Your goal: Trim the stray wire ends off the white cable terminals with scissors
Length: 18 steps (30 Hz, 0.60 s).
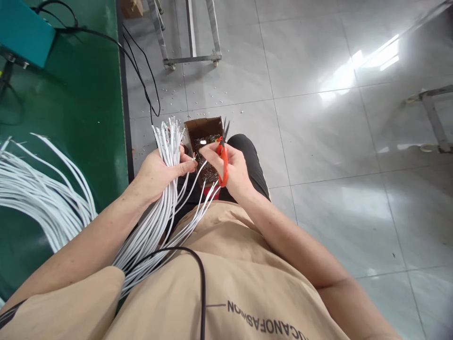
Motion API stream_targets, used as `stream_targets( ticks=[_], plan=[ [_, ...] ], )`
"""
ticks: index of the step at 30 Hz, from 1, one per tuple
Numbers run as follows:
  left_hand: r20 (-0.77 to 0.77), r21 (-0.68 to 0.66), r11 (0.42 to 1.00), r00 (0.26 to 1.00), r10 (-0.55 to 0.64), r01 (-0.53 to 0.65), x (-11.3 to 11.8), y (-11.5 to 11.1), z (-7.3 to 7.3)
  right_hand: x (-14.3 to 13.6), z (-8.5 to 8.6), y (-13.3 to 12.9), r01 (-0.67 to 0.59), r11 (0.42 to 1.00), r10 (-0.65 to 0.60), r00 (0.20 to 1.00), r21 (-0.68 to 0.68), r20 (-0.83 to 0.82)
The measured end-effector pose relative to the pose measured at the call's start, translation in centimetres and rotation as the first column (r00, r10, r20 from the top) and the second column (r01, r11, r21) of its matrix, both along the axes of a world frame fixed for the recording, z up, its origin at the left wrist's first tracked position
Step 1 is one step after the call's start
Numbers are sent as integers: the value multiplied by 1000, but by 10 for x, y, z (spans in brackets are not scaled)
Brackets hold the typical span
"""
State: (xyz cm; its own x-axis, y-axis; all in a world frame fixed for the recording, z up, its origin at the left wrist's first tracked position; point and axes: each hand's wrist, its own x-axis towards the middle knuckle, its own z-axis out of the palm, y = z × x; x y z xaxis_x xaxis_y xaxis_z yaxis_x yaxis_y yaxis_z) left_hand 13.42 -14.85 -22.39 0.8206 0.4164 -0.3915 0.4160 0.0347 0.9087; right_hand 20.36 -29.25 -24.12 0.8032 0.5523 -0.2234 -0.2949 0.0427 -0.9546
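The left grip (pixel 159 174) was closed around a bundle of white cables (pixel 171 193), its thumb and fingers pinching one thin end with coloured cores. Just beside it, the right grip (pixel 236 172) held red-handled scissors (pixel 225 163), blades pointing away from the body. The step in hand looked like handling single cable ends; a next move would call for steady fingertips, clear of the blades. Below and between both grips sat a cardboard box (pixel 203 123) holding small clippings. Left of the left grip, more cables (pixel 46 198) lay on the bench (pixel 102 104).
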Motion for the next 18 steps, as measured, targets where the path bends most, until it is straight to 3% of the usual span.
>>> stream_targets(
  ticks=[4, 7, 9, 15, 18],
  plan=[
    [-22, 28, 997, 997, -77, 77, -1, 6, 4, 0, -8, 7, -63, 998, 64, 998, -30, 15],
    [-68, -16, 978, 975, -211, 210, -1, 13, 7, -1, -11, 7, 159, 983, -148, 983, -95, 113],
    [-61, -31, 970, 968, -244, 243, -1, 16, 7, -2, -8, 7, 242, 965, -220, 957, -102, 190],
    [-9, -5, 979, 979, -205, 205, -3, 15, 7, -3, 4, 17, 90, 992, -55, 943, -93, 329],
    [-50, -42, 978, 977, -205, 203, -3, 17, 7, -4, 2, 19, 65, 992, -41, 977, -109, 207]
  ],
)
